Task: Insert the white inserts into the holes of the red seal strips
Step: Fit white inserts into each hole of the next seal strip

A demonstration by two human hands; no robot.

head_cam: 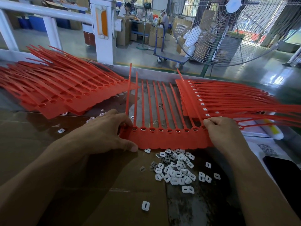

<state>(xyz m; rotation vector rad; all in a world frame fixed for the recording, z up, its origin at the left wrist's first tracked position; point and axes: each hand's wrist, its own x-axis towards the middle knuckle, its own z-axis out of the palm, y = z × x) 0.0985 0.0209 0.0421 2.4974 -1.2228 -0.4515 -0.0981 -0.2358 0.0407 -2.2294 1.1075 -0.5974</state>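
A red seal strip sheet (169,139) lies across the middle of the bench, its tails pointing away from me. Its row of holes (169,130) shows inserts seated in them. My left hand (107,132) grips the sheet's left end, thumb under the front edge and fingers over the top. My right hand (223,132) pinches the right end of the sheet. A loose heap of white inserts (177,168) lies just in front of the sheet. A single insert (145,205) lies nearer to me.
A stack of red sheets with bare holes (65,93) is at the left. A stack with inserts fitted (211,101) is at the right. Stray inserts (61,130) lie at the left. A dark phone (283,173) and papers sit at the right edge. A large fan (236,30) stands behind the bench.
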